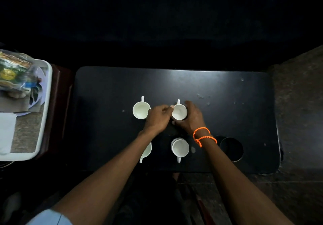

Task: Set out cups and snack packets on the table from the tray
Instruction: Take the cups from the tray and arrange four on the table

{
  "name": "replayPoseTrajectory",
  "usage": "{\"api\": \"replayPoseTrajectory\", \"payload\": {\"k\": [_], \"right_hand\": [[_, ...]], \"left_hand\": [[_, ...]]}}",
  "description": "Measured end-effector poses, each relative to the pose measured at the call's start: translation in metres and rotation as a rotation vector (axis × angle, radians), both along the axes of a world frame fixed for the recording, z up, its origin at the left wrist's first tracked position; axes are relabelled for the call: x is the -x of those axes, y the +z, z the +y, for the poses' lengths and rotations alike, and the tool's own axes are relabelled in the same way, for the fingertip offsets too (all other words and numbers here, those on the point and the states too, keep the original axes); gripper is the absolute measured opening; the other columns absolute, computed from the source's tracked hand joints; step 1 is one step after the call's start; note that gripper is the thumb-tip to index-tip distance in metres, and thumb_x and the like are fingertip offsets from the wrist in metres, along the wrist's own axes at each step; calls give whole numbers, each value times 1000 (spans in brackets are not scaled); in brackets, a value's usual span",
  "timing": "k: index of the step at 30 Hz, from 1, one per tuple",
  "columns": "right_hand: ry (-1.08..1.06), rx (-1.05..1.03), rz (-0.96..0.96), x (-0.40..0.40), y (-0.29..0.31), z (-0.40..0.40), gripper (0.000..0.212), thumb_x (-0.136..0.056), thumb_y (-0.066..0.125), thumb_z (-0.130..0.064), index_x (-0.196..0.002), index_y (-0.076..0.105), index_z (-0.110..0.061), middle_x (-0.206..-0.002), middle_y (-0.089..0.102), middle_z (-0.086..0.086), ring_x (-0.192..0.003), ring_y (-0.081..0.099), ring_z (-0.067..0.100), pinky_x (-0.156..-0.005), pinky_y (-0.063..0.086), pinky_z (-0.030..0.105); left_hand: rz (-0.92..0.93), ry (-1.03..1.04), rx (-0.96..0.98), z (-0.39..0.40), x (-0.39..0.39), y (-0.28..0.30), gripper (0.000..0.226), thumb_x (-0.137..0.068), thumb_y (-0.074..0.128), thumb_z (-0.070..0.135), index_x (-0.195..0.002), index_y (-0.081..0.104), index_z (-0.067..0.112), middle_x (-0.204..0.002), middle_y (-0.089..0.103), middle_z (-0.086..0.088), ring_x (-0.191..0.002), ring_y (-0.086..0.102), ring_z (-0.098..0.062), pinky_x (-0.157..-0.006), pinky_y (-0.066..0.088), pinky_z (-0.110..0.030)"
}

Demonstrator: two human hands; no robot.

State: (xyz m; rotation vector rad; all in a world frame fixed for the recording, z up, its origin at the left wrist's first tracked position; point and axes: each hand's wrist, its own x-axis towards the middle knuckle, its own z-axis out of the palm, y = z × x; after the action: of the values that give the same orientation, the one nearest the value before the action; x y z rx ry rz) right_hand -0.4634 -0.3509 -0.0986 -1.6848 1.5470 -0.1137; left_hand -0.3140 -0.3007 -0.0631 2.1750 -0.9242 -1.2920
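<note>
Head view, looking straight down.

Desk [227,91]: dark, rounded corners, a round hole [231,149] near its front right. A few pale specks on the surface.

Cups, four, white, upright, set in a square at the middle of the desk:
- far-left cup [140,110], handle pointing away, standing free; the left hand's knuckles lie just beside its right rim.
- far-right cup [179,112], handle pointing away, held by both hands.
- near-left cup [147,150], handle pointing toward the person, mostly hidden under the left forearm.
- near-right cup [180,147], handle pointing toward the person, standing free between the two forearms.

Left hand [158,118]: fingers curled, fingertips pinching the left rim of the far-right cup.

Right hand [191,118]: fingers curled round the right side of the far-right cup, thumb at its near side. An orange beaded band [203,135] is looped twice round the wrist.

Tray [48,91]: white-rimmed, woven mat inside, well to the left of the desk on a reddish-brown stand [59,102]. It carries snack packets [15,72] in clear and printed wrap at its far end, blurred, and a white cloth or paper [6,132] at its near end.

Pale blue sleeve [49,217] at the lower left edge.
</note>
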Motion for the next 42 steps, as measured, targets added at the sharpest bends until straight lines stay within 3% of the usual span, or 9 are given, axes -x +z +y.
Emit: {"api": "replayPoseTrajectory", "payload": {"k": [2,4,9,12,15,20,33,39,42], "right_hand": [[-119,25,-22,6,6,14,84,-59,94,-26,-130,53,-7,-127,59,15,-118,55,33,-89,38,27],[-213,73,-10,11,14,38,81,-62,92,-33,-130,55,-8,-127,59,14,-120,54,31,-97,41,31],[-256,135,-26,19,26,109,62,-62,89,-41,-112,64,-15,-111,62,6,-110,53,24,-95,43,30],[-212,129,44,17,23,139,67,-60,90,-39,-116,62,-15,-116,55,5,-111,48,24,-97,44,33],[-197,123,85,14,18,150,74,-62,89,-32,-127,57,-19,-123,48,3,-113,44,22,-95,44,29],[-197,113,140,15,11,148,70,-65,84,-18,-129,56,-17,-123,49,4,-113,47,24,-88,45,26],[-170,128,162,18,10,150,64,-61,82,-17,-121,58,-19,-119,49,4,-107,47,24,-85,46,28],[-146,136,165,18,9,147,65,-61,84,-20,-121,58,-17,-119,49,6,-107,48,26,-85,50,33],[-167,187,168,15,11,144,67,-62,85,-41,-120,59,-19,-117,51,5,-107,49,25,-89,49,35]], "left_hand": [[-19,106,130,24,-1,7,23,-99,65,35,-101,78,16,-95,79,0,-87,71,-10,-90,56,-35],[-89,164,235,53,-3,12,21,-96,71,27,-111,76,14,-103,76,1,-89,70,-7,-91,57,-35],[-415,54,156,126,-3,11,54,-79,82,40,-127,68,19,-122,64,0,-114,59,-24,-99,48,-43],[-466,-70,-16,156,2,9,80,-67,88,46,-138,59,23,-131,57,-1,-119,54,-26,-98,46,-43],[-443,-117,-59,168,2,5,89,-68,89,37,-147,51,24,-133,52,-3,-120,53,-27,-96,51,-43],[-427,-100,-45,163,-2,2,82,-72,87,20,-146,52,21,-130,50,-2,-121,53,-26,-87,56,-40],[-430,-83,-23,160,-4,2,79,-66,88,19,-139,58,22,-125,52,-2,-117,57,-27,-85,56,-42],[-448,-88,-17,160,-5,-2,78,-64,88,24,-137,58,25,-124,52,-1,-116,58,-26,-82,57,-40],[-481,-115,-8,157,-8,-3,86,-65,86,47,-141,55,24,-127,53,-1,-118,56,-25,-91,53,-41]]}}
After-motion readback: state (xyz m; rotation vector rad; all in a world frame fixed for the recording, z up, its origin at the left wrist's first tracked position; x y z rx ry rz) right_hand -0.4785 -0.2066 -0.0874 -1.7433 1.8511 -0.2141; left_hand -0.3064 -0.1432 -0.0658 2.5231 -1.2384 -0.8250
